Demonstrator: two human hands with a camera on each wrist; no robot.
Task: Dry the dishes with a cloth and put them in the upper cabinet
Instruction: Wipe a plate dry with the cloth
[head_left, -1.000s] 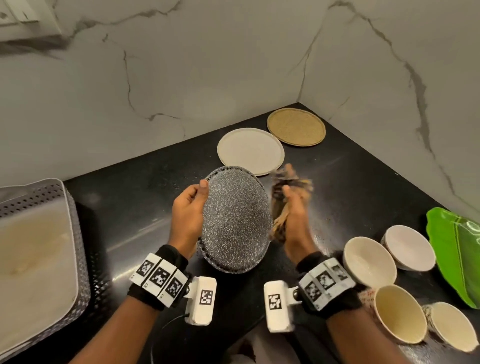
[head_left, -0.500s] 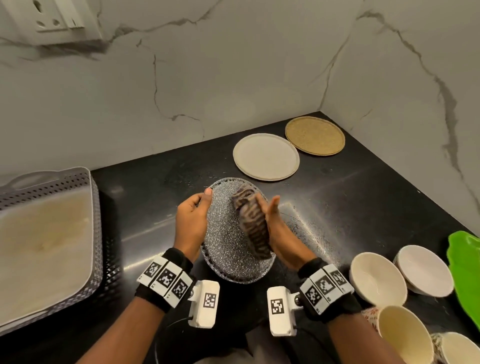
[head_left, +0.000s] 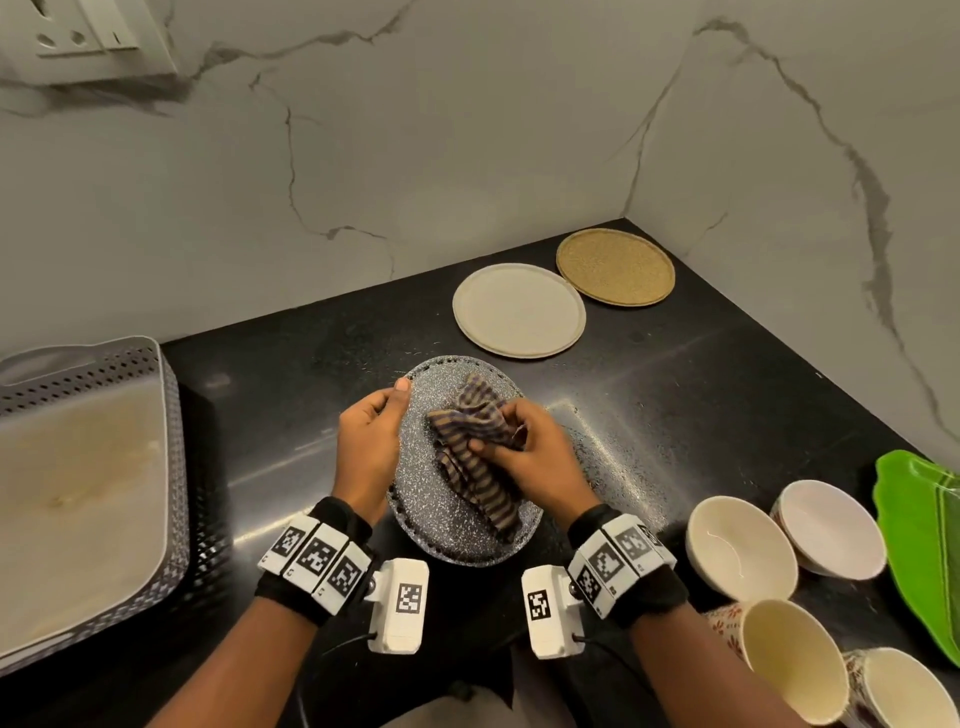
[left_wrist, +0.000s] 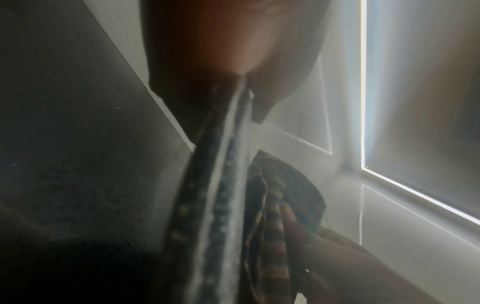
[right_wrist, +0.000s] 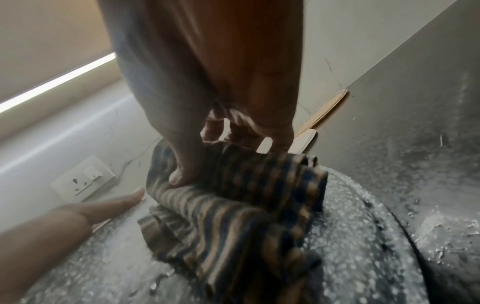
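So the speckled grey plate (head_left: 457, 525) is held up over the black counter (head_left: 701, 395), tilted on its edge, right in the middle of the head view. Left hand (head_left: 370, 441) grips its rim at about 9 o'clock, thumb on the face and fingers wrapped behind. Right hand (head_left: 530, 452) has the striped cloth (head_left: 475, 462) bunched in curled fingers and pressed against the plate face; the right wrist view shows the thumb digging into the folds. The left wrist view is pretty blurry, basically just the plate edge-on, so nothing more on the fingers from there.

On the counter, a cream plate (head_left: 519, 312) lies at 12 o'clock from the held one and a tan plate (head_left: 615, 267) at 1 o'clock, just beside each other. Bowls (head_left: 740, 556) and a green tray (head_left: 919, 551) sit around 4 o'clock, and a perforated grey basket (head_left: 104, 374) at 9 o'clock.
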